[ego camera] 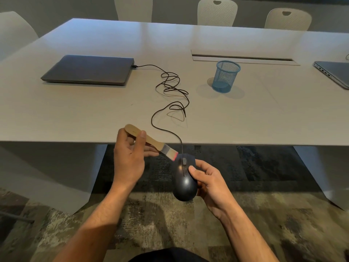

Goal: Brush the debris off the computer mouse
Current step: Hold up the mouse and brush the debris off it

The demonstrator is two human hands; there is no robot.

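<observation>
Here we hold the black corded computer mouse [184,178] in our right hand [209,183], fingers curled around it. Our left hand [130,156] grips a wooden-handled brush [151,141], bristles touching the mouse's front edge, just off the grey desk [245,118].

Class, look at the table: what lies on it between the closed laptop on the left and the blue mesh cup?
In the head view, the mouse's black cable lies there in tangled loops, plugged into the closed laptop and running left of the blue mesh cup. Otherwise the table shows bare.

black wired mouse [184,181] held off the table edge, buttons up, nose toward 12, wooden-handled brush [151,141] at 10 o'clock, bristles touching its nose
</observation>
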